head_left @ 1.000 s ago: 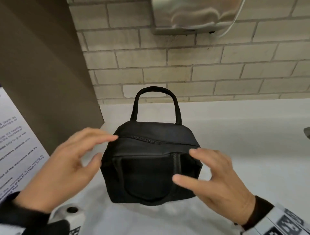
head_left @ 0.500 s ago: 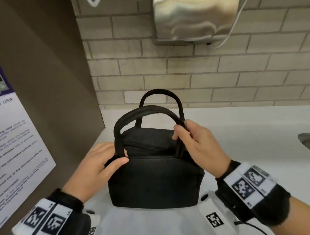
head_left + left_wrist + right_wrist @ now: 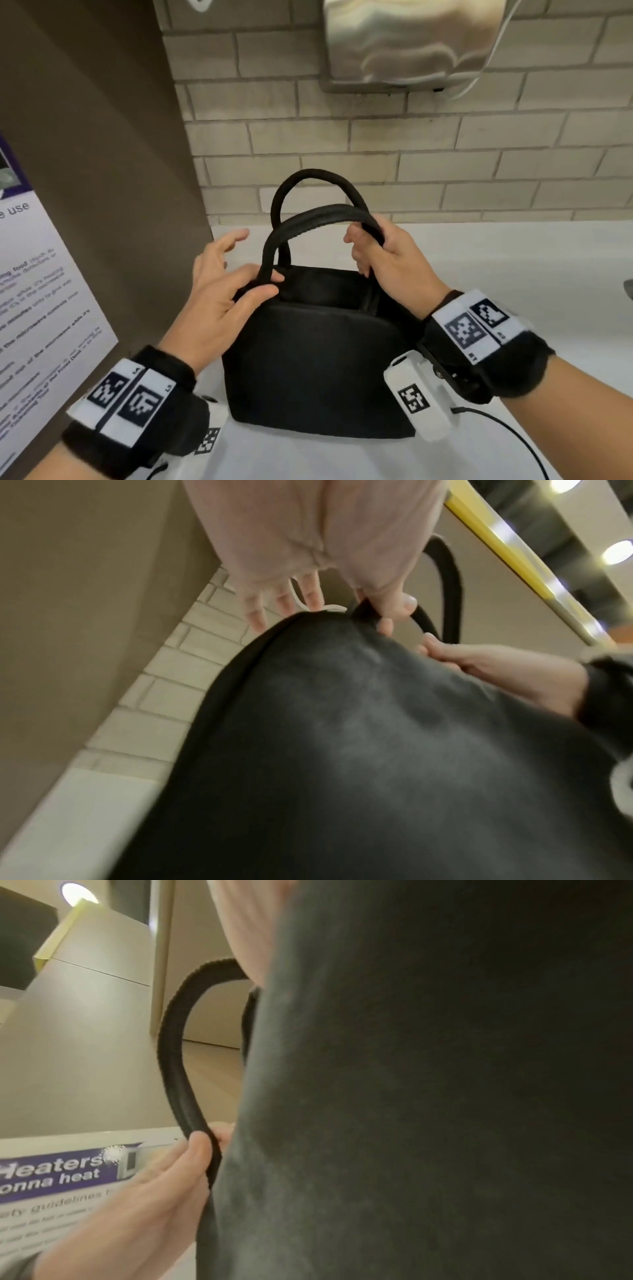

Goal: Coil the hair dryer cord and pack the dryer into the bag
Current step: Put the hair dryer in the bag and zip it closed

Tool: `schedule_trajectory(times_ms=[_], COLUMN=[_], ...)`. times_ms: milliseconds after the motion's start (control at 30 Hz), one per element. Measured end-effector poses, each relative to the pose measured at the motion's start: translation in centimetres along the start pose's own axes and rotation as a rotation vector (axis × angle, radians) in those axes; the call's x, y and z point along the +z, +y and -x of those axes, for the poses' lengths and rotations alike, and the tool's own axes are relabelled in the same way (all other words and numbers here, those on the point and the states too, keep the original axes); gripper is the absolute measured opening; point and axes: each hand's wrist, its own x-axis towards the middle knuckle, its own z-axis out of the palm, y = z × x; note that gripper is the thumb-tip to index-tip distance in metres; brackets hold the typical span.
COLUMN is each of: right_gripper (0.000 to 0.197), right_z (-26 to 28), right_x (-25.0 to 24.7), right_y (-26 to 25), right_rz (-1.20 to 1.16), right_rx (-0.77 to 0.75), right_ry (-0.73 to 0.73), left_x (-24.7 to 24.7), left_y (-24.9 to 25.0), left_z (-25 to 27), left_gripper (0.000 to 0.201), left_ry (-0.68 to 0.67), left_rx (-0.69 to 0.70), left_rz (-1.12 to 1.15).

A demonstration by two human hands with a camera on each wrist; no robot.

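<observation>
A black fabric bag [image 3: 318, 370] stands upright on the white counter [image 3: 513, 274], its top a dark gap. No hair dryer or cord shows in any view. My right hand [image 3: 373, 253] grips the right end of the near handle [image 3: 308, 216], which is lifted. My left hand [image 3: 270, 284] pinches the same handle's left base between thumb and forefinger, the other fingers spread. The far handle [image 3: 308, 178] stands up behind. The left wrist view shows that pinch [image 3: 383, 615] above the bag's side [image 3: 377, 750]. In the right wrist view the left thumb [image 3: 198, 1148] lies on the handle [image 3: 174, 1053].
A brown partition [image 3: 102, 137] with a printed poster [image 3: 37, 308] stands close on the left. The brick wall [image 3: 445, 154] behind carries a steel hand dryer [image 3: 407, 44]. A thin black cable [image 3: 507, 431] runs from my right wrist. A metal fixture [image 3: 628, 287] shows at the right edge.
A second ago both hands hovered open around the bag with the near handle hanging down its front. They took the handle's two ends and raised it; the left fingers have now spread.
</observation>
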Motion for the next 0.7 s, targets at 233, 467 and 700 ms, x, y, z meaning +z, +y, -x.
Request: schedule_trajectory(times_ms=[233,467,700], right_gripper=[0.021,0.031,0.08], right_z=[0.6,3.1,8.0], right_x=[-1.3,-4.5,-9.5], right_y=[-0.4,-0.7,0.7], right_rz=[-0.131,0.146,0.3], right_rx=[-0.077,-0.117,0.004], right_ry=[-0.049,-0.12,-0.046], left_x=[0.1,2.5,1.2], left_y=[2.5,3.3,1.9], left_z=[-1.8,-0.5,-2.6], left_gripper=[0.021,0.015,0.019], left_ry=[-0.189,0.138,0.297], left_rx=[-0.086,-0.077,-0.173], left_rz=[0.357,0.507,0.543])
